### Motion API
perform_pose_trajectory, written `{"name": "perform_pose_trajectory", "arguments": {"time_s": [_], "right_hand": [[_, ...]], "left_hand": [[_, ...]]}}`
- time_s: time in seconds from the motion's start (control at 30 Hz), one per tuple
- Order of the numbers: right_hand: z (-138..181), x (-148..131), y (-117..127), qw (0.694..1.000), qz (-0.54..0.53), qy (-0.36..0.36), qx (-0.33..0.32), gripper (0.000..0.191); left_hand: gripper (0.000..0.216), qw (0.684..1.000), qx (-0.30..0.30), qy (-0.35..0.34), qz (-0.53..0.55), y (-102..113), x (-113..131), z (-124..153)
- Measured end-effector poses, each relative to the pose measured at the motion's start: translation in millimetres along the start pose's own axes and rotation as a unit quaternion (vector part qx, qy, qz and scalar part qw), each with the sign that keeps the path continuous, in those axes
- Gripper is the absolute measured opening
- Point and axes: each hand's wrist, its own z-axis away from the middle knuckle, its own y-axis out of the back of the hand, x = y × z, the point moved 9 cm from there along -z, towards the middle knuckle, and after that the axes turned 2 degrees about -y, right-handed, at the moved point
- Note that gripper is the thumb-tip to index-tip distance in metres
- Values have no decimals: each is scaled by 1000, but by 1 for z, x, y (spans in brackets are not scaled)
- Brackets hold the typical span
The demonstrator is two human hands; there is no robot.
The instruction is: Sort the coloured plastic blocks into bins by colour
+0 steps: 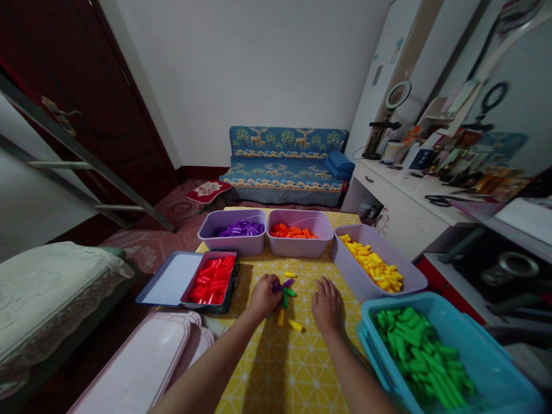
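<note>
The left hand (264,296) pinches a purple plastic piece (276,286), its fingers drawn in, over a small scatter of pieces between the two hands. The right hand (326,302) is palm-down at the counter (313,368), fingers loosely spread, with nothing visible in its grip.

A slip seems the likeliest trouble: the pieces are small and look smooth, so a loose pinch could drop one. The left hand could also brush the green pieces (288,293) or the yellow piece (295,326) near it and send them rolling. An outward swing of the right forearm might knock the teal tub (366,328) close beside it. Since the lilac bins (299,247) stand open, a dropped piece could mix colours.

A yellow cloth with white triangular lines covers the counter. Beyond it is a deer-patterned blue sofa (287,172); a ladder (97,166) leans before a dark door (95,92) on the left, and a white dressing table (401,198) stands on the right.
</note>
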Motion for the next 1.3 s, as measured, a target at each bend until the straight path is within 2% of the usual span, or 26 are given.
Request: {"name": "perform_pose_trajectory", "arguments": {"time_s": [0.07,0.13,0.23,0.3,0.4,0.47,0.67,0.83,1.03,1.3], "right_hand": [[0,0,0,1000,-2,-1,1,43],[0,1,-1,1000,-2,2,4,43],[0,2,-4,1000,3,6,5,43],[0,2,-7,1000,7,8,5,43],[0,3,-8,1000,9,7,6,43],[0,3,-7,1000,8,4,7,43],[0,2,-4,1000,9,1,0,43],[0,1,-4,1000,22,7,1,43],[1,-3,-2,999,31,14,-3,43],[5,-28,-1,992,13,109,-54,48]], "left_hand": [[31,990,43,24,129,15,-6,-6],[36,967,75,47,240,33,-13,-17],[51,942,127,68,302,75,-22,-42],[62,895,198,99,388,109,-34,-57],[63,869,239,123,415,145,-43,-74],[58,867,244,140,411,157,-48,-80],[40,871,236,174,393,156,-58,-84],[36,878,226,186,379,147,-61,-95],[39,878,219,188,382,139,-52,-110],[32,883,199,190,381,130,-44,-107]]}}
